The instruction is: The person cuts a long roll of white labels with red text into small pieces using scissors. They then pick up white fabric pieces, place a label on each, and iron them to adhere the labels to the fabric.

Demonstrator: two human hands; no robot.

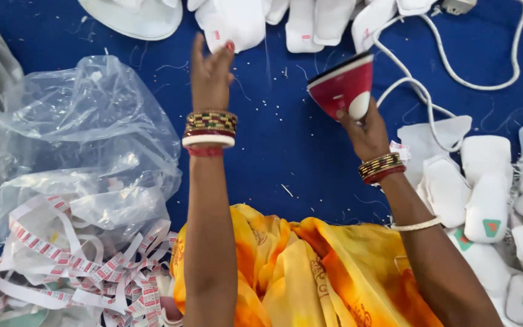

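Orange cloth [310, 266] under arms, right hand [367, 133] gripping red iron [343, 85].

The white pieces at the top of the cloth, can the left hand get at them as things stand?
Probably yes. The left hand is open, holds nothing, and its fingertips are already at the edge of the white pieces, with only bare blue cloth around.

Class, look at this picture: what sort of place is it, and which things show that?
Probably a small garment-finishing workspace: the right hand holds a red iron over blue cloth, with stacks of white fabric pieces and a heap of label strips.
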